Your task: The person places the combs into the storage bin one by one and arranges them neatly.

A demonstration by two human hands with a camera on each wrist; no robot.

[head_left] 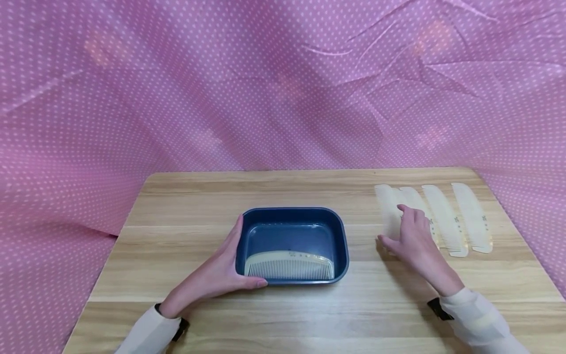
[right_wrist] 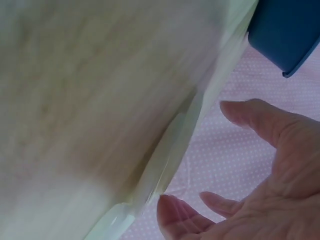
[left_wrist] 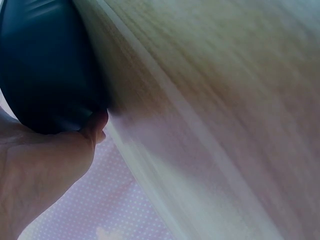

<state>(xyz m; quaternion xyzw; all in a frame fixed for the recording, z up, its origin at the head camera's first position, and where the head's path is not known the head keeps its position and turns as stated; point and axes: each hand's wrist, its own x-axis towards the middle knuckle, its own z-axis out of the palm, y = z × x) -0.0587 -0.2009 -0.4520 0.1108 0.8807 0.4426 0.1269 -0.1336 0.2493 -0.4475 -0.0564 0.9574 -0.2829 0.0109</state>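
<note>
1. The largest is the pink dotted cloth; we see it behind the desk's far edge and beyond its left and right edges.
2. The wooden desk carries all the things.
3. The blue box stands around the middle of the desk, well apart from its left and right edges.
4. The left hand grips the box at its near left corner, with fingers along the left wall and thumb on the near rim.
5. The right hand is above the leftmost combs, thumb and fingers spread, pinching nothing; whether it touches a comb, we cannot tell.
6. Four combs lie side by side toward the desk's far right corner. A fifth comb is inside the box, along its near wall.
7. We judge that the step in hand is reaching for the leftmost comb; the next move calls for closing thumb and fingers on it, while the box is kept steady.
</note>
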